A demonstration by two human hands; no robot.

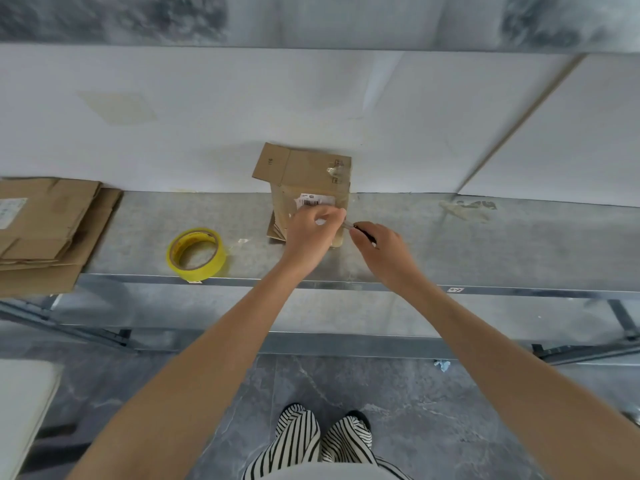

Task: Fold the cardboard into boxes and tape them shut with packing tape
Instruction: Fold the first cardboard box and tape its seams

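A small brown cardboard box (304, 174) stands on the metal shelf (485, 244) against the white wall, its top flaps up and a barcode label on its front. My left hand (311, 233) pinches something thin and clear, apparently tape, at the box's front right edge. My right hand (384, 251) is just right of it and grips a small dark tool with a metal tip that points at the left fingers. A yellow roll of packing tape (196, 254) lies on the shelf to the left of the box.
A stack of flattened cardboard (45, 230) lies at the shelf's left end. Crumpled tape scraps (467, 207) sit at the right near the wall. The shelf's front edge (346, 284) runs below my wrists. A white surface (20, 410) is at lower left.
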